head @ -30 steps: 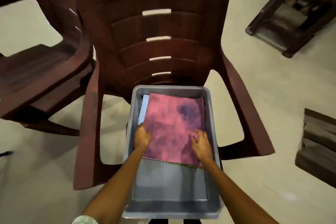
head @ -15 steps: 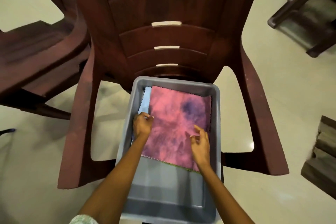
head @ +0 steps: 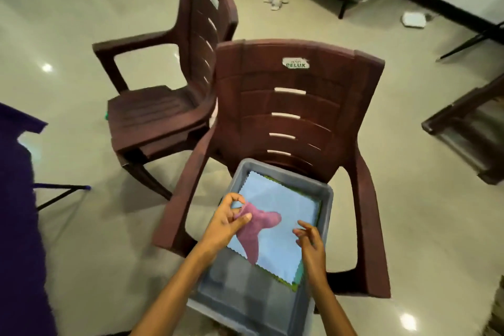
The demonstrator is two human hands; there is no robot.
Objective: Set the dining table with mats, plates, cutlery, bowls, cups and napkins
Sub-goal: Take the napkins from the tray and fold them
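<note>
The left hand (head: pixel 222 224) pinches a limp pink napkin (head: pixel 255 232) over the grey plastic tub (head: pixel 326 200); the right hand (head: pixel 311 241) hovers, fingers loosely spread, holding nothing.

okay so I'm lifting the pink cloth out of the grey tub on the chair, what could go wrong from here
1. Only the left hand pinches the pink cloth, by one bunched corner; the right hand holds nothing, so the cloth may slip.
2. The cloth hangs down over the light blue cloth and could drag it askew.
3. The grey tub overhangs the chair seat toward you and might tip if pulled.
</note>
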